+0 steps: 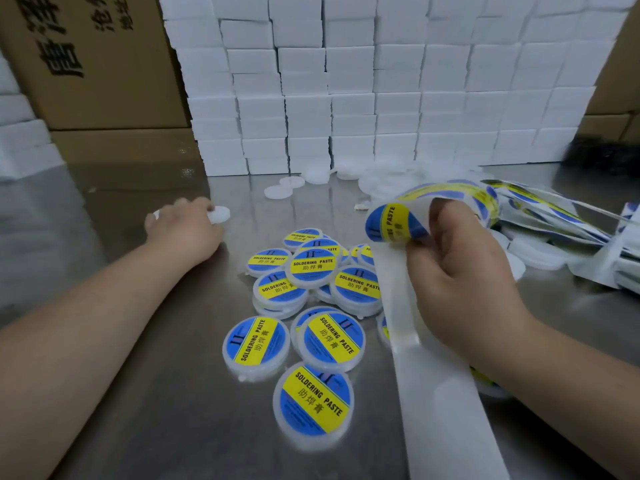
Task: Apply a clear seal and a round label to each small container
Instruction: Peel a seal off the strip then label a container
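left hand [183, 226]: grip closed on a plain white container [220, 214] resting on the steel surface [156, 393] | centre: labelled containers [313, 271] piled on surface | right hand [460, 285]: grip pinching round label [394, 223] off its backing strip [440, 393]

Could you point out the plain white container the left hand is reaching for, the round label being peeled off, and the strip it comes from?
Plain container [220, 214]: head view, its bare white lid.
Round label [393, 224]: head view, its yellow band.
Backing strip [446, 410]: head view, the empty stretch hanging down.
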### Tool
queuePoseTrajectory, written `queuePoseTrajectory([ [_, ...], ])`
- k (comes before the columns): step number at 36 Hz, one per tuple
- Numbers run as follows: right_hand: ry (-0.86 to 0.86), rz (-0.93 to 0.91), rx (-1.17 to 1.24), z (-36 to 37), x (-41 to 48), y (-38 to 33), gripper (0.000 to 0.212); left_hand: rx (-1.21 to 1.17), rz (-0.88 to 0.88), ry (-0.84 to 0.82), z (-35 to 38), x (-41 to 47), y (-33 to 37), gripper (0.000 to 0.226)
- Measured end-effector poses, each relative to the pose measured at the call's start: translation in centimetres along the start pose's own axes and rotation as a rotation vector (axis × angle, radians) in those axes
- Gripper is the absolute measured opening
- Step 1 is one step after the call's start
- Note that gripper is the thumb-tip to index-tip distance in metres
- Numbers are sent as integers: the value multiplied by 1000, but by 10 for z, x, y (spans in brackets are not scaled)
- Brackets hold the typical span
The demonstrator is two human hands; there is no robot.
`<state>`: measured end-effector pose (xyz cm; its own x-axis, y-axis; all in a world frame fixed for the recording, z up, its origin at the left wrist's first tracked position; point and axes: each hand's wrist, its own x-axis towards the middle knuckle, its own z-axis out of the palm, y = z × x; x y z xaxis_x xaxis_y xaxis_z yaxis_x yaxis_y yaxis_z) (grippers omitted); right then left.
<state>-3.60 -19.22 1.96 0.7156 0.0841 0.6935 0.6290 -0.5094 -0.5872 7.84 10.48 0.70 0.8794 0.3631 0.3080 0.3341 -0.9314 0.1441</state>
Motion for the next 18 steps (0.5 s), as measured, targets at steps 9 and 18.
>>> queuePoseTrajectory([
  [9,-61,-42,17,-1,-1,-2,37,28,110,-45,5,-2,5,40],
  [18,-84,-27,36,0,0,-3,40,-38,209,-62,-1,-12,19,53],
])
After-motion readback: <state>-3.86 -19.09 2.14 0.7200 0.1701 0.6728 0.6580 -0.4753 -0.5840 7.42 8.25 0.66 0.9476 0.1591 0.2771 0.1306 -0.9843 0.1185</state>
